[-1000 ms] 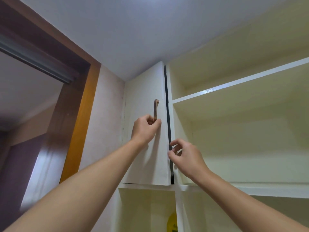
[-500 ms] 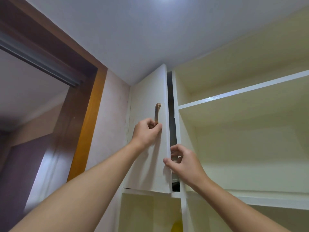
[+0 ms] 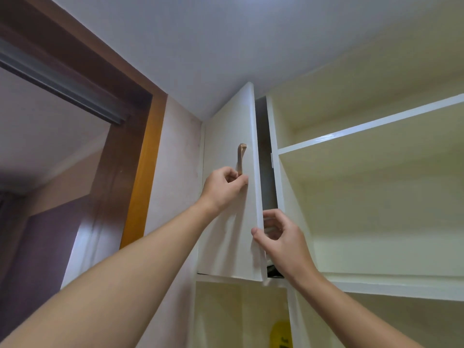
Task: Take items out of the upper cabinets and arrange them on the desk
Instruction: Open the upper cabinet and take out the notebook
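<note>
- While it stands ajar, the white upper cabinet door (image 3: pixel 229 197) shows a dark gap along its right edge, between it and the cabinet's white side panel (image 3: pixel 275 156).
- Left of the door runs a pinkish wall, and further left a brown-and-orange door frame (image 3: pixel 143 177) with a grey sliding track (image 3: pixel 60 84) above the opening.
- On the door's front sits a slim bronze handle (image 3: pixel 241 156), upright; the left hand (image 3: pixel 222 189) has its fingers curled tight round the handle's lower end.
- Just right of the door, the right hand (image 3: pixel 281 241) pinches the door's free edge low down, thumb on the front face and fingers hooked behind it.
- Inside the gap, near the door's bottom corner, something dark (image 3: pixel 272 270) shows; I cannot tell what it is.
- Right of the door, open cream shelves (image 3: pixel 364 131) show bare boards.
- Below the door, an open compartment holds a yellow item (image 3: pixel 281 334), only partly in view.
</note>
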